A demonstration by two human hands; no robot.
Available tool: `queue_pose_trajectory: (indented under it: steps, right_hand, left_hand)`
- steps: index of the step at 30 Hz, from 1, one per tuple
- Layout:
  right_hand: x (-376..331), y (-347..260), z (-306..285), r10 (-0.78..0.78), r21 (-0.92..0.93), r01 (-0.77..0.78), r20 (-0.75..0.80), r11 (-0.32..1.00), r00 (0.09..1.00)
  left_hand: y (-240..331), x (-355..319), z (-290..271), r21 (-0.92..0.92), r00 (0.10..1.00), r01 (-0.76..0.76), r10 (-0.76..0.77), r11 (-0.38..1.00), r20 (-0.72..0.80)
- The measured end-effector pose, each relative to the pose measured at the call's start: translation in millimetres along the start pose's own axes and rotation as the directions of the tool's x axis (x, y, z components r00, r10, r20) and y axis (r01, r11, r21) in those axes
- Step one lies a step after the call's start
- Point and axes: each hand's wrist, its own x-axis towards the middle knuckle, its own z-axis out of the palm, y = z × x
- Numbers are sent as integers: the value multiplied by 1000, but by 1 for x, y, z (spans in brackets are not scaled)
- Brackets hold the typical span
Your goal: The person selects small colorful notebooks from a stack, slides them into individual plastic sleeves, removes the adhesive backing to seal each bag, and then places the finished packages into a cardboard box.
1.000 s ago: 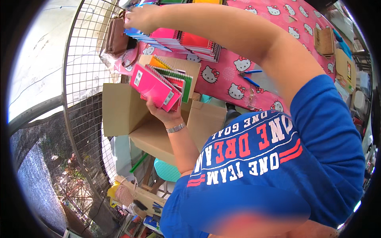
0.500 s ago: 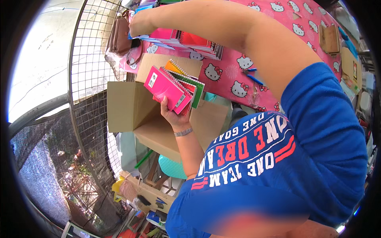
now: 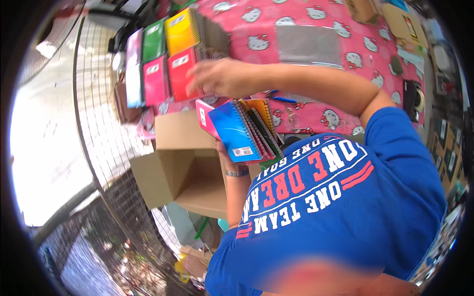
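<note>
In my left hand (image 3: 226,155), with a watch on its wrist, is a fanned bundle of spiral notebooks. A blue notebook (image 3: 234,129) lies on top, with pink, dark and orange ones showing around it. My right hand (image 3: 219,78) is empty and slightly blurred, its bent fingers apart beside the stack of red notebooks (image 3: 180,69). Next to that stack stand pink notebooks (image 3: 156,81) and pale blue ones (image 3: 134,86). Behind them are yellow notebooks (image 3: 181,32), green ones (image 3: 154,40) and pale purple ones (image 3: 133,47). Below the held bundle is an open cardboard box (image 3: 170,130).
A pink patterned cloth (image 3: 252,29) covers the table. On it lie a grey transparent sheet (image 3: 308,44) and a blue pen (image 3: 284,99). A brown bag (image 3: 122,101) sits left of the stacks, near a wire mesh screen (image 3: 91,106). A cardboard piece (image 3: 363,11) is at the far right.
A blue notebook now tops the bundle in my left hand, where a pink one was. My right hand has come back from the far left of the stacks to the red notebooks. The view has shifted.
</note>
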Motion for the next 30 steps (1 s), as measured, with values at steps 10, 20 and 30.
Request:
queue_pose_trajectory:
  steps: [10,20,30]
  right_hand:
    - [-213,-23,-61,734,417,-646,-82,639,674]
    - [-305,42,-46,583,162,-575,-424,802,693]
    - [-311,75,-28,361,-87,-483,-554,871,750]
  left_hand:
    - [-78,99,32,904,879,-116,-381,412,287]
    - [-150,134,28,856,785,-340,-383,390,487]
    - [-175,137,-1,887,869,-238,-321,395,376]
